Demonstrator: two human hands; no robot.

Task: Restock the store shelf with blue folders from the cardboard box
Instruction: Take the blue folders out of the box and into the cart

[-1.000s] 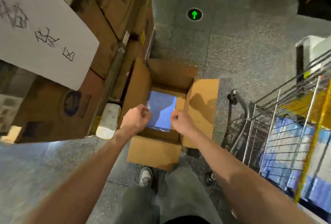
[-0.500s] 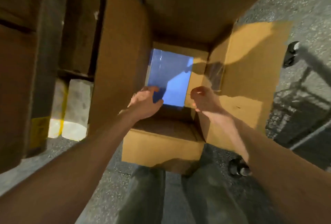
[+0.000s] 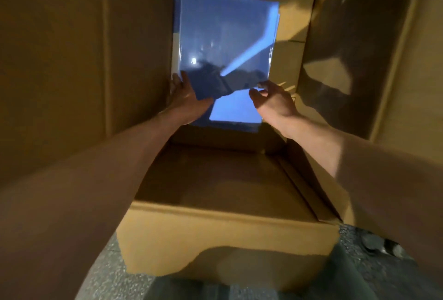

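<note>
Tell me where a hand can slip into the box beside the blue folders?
On the right: a bare cardboard strip runs between the plastic-wrapped blue folder stack and the right side of the brown cardboard box. The left is crowded: the stack sits against that side, where the left hand touches its edge.

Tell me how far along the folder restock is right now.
Early. Done: the cardboard box stands with its flaps open. In hand: the left hand touches the left edge of the blue folders inside, and the right hand is at their right edge; no firm grip shows. Left: lift the folders out and carry them to the shelf, which is not in view.
</note>
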